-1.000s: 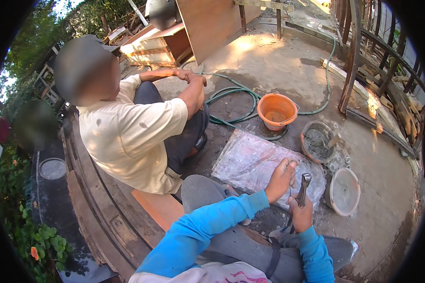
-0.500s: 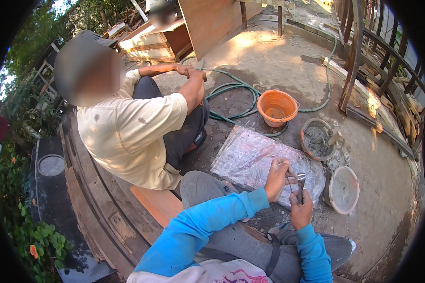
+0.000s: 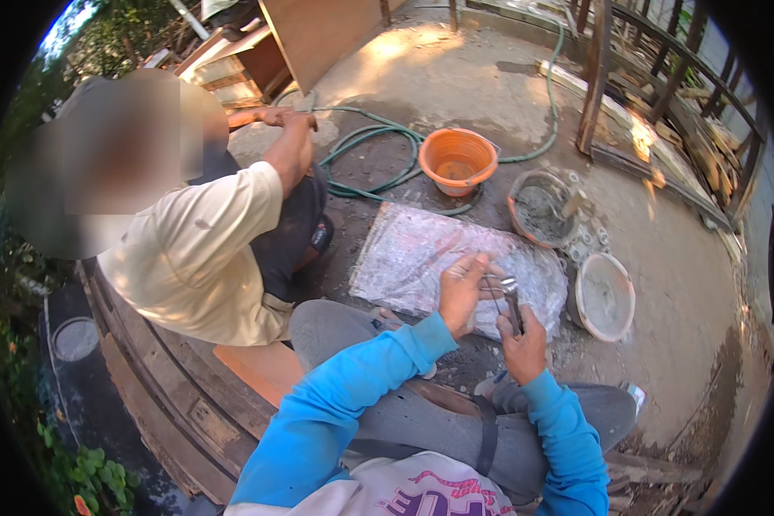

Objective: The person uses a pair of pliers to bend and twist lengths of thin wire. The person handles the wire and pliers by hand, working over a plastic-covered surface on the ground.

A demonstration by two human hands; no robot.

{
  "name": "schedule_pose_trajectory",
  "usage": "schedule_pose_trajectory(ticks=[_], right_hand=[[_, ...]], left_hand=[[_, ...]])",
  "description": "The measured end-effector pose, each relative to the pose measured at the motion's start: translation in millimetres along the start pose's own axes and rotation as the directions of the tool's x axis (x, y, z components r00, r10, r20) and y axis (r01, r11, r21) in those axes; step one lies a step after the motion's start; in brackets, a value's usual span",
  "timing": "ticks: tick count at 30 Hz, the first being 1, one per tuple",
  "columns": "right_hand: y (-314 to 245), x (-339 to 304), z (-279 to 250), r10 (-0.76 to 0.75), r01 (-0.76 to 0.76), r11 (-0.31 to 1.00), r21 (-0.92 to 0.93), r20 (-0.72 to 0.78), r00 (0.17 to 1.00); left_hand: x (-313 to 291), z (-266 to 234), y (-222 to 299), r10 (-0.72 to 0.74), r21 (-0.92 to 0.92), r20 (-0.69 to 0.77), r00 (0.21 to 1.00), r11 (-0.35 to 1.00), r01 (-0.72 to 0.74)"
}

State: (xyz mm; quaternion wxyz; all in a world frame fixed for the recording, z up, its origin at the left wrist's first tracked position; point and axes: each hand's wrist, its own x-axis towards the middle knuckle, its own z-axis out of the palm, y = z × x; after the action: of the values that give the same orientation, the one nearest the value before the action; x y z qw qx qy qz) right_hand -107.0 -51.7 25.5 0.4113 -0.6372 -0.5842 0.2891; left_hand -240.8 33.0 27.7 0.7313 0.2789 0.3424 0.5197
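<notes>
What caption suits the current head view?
Left hand holding thin wire near the metal tool gripped in the right hand, above a pale sheet; orange bucket beyond.

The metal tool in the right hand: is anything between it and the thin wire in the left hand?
Nothing visible is. The metal tool in the right hand has its head close beside the thin wire in the left hand; whether they touch is too small to tell.
</notes>
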Motion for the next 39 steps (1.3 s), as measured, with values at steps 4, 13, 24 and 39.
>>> schedule_pose_trajectory(ticks=[4,13,24,39], right_hand=[[-6,5,-4,0.152,-0.161,0.978,0.134,0.08,0.985],[-9,12,-30,0.249,-0.302,0.854,0.425,0.175,0.952],[11,-4,-29,0.154,-0.275,0.944,0.181,0.494,0.856],[8,-6,-24,-0.008,0.002,1.0,0.017,0.365,0.931]], left_hand=[[0,-1,9,0.011,-0.02,0.011,1.0,1.0,-0.011],[2,9,14,-0.182,0.338,0.213,0.96,0.936,0.103],[18,-2,57,-0.066,0.326,0.171,0.983,0.945,0.006],[18,-6,48,-0.041,0.309,0.174,0.984,0.951,-0.015]])
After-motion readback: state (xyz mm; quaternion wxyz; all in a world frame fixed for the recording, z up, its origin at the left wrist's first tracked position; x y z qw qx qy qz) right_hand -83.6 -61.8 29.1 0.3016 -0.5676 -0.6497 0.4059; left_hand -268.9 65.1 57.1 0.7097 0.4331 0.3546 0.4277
